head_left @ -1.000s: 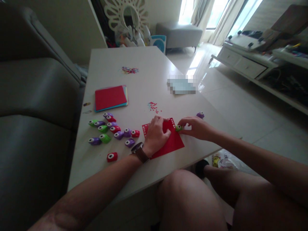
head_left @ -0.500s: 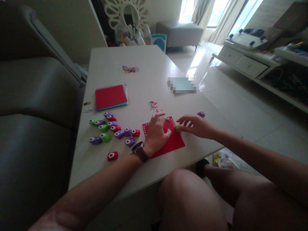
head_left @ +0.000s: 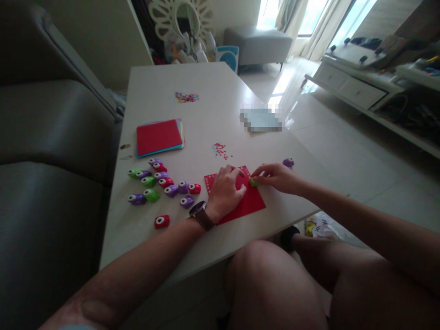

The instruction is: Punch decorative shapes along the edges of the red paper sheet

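Note:
A sheet of red paper (head_left: 245, 206) lies near the table's front edge, with small punched holes along its left and upper edges. My left hand (head_left: 227, 188), a watch (head_left: 202, 214) on its wrist, rests on the sheet with thumb and index finger apart. At the sheet's right edge, the fingers of my right hand (head_left: 275, 176) close round a small green paper punch (head_left: 253, 182). Its underside and the paper edge there are hard to make out. Just beyond the sheet are scattered red and pale paper bits (head_left: 220, 150).
Several purple, green and red punches (head_left: 166, 182) are grouped on the left. One purple punch (head_left: 288, 162) stands by the right edge. Behind are a stack of coloured paper (head_left: 158, 136), a confetti pile (head_left: 186, 97) and a blurred pale item (head_left: 261, 120).
My right fingers have drawn together round the green punch, which has shifted slightly left and up. My left fingers have curled in a little on the red paper.

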Action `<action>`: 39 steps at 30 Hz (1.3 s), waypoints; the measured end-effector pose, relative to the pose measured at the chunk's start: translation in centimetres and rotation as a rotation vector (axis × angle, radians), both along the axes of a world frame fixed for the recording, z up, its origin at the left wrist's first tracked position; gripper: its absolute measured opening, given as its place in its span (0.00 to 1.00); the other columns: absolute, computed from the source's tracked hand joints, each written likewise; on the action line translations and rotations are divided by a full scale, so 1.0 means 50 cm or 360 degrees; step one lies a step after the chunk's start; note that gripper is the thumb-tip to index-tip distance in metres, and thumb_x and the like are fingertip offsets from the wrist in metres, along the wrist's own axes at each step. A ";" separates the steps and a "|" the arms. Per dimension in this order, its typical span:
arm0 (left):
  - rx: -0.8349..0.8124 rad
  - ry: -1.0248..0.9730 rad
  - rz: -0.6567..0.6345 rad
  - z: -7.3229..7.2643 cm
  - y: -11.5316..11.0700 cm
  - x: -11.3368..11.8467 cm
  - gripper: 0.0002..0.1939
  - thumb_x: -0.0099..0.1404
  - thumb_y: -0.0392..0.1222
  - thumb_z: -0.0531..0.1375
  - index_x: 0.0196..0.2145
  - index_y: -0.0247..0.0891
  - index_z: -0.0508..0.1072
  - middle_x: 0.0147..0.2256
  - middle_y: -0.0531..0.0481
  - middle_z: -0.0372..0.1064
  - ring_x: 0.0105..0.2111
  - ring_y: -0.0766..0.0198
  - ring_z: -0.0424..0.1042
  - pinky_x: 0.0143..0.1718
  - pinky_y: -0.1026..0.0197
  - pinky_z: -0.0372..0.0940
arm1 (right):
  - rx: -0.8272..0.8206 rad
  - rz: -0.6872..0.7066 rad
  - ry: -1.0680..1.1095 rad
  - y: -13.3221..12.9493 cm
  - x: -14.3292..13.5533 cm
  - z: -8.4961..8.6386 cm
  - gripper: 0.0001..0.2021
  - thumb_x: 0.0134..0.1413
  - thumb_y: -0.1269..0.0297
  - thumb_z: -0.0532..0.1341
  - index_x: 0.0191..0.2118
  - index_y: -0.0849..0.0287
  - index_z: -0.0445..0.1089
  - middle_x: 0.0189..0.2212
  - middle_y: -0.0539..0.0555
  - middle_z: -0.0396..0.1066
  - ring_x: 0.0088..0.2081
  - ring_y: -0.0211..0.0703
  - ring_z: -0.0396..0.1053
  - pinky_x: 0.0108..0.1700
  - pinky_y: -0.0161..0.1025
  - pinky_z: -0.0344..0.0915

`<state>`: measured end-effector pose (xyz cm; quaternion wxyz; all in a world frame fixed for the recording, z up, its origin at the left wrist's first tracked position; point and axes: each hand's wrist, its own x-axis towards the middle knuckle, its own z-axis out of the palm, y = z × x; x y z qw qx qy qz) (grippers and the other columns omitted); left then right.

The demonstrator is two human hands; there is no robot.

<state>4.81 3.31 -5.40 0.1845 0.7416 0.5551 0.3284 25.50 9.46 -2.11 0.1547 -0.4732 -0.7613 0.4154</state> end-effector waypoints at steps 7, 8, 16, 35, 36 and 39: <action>-0.0001 0.0032 -0.0004 0.001 -0.001 0.001 0.10 0.63 0.36 0.64 0.43 0.42 0.74 0.46 0.47 0.70 0.49 0.54 0.67 0.55 0.52 0.64 | -0.0094 -0.0003 -0.0012 0.005 -0.005 0.005 0.13 0.52 0.54 0.67 0.37 0.58 0.81 0.33 0.56 0.79 0.32 0.43 0.72 0.34 0.39 0.66; 0.0003 0.0036 -0.0006 0.001 -0.001 0.001 0.10 0.64 0.36 0.64 0.43 0.42 0.74 0.46 0.48 0.70 0.49 0.54 0.67 0.55 0.51 0.64 | -0.0136 -0.0017 -0.0023 0.007 -0.007 0.006 0.13 0.52 0.54 0.67 0.37 0.58 0.81 0.32 0.56 0.79 0.32 0.43 0.72 0.34 0.39 0.66; 0.0009 0.0036 -0.0039 0.000 0.003 0.000 0.12 0.65 0.38 0.64 0.47 0.45 0.77 0.46 0.48 0.70 0.49 0.54 0.67 0.55 0.51 0.64 | -0.0352 -0.0118 -0.0249 0.034 -0.036 0.024 0.03 0.44 0.67 0.70 0.29 0.56 0.79 0.29 0.52 0.77 0.31 0.41 0.69 0.32 0.36 0.63; 0.0008 0.0138 -0.0051 0.003 0.005 0.000 0.09 0.66 0.40 0.62 0.44 0.43 0.77 0.45 0.46 0.71 0.49 0.52 0.67 0.54 0.49 0.64 | -0.0436 -0.0158 -0.0443 0.038 -0.066 0.040 0.09 0.43 0.73 0.69 0.22 0.58 0.68 0.20 0.46 0.65 0.26 0.35 0.60 0.28 0.34 0.56; 0.0006 0.0138 -0.0051 0.004 0.005 0.000 0.09 0.65 0.40 0.62 0.44 0.42 0.77 0.45 0.46 0.71 0.49 0.52 0.67 0.54 0.49 0.65 | -0.0457 -0.0162 -0.0379 0.038 -0.061 0.036 0.09 0.43 0.72 0.70 0.22 0.58 0.69 0.20 0.46 0.66 0.26 0.35 0.61 0.28 0.34 0.57; -0.0002 0.0127 -0.0057 0.003 0.004 -0.001 0.08 0.66 0.40 0.62 0.43 0.43 0.76 0.44 0.46 0.71 0.48 0.52 0.67 0.54 0.49 0.64 | -0.0486 -0.0126 -0.0154 0.035 -0.038 0.027 0.05 0.44 0.67 0.71 0.26 0.58 0.74 0.24 0.49 0.72 0.29 0.37 0.66 0.32 0.34 0.62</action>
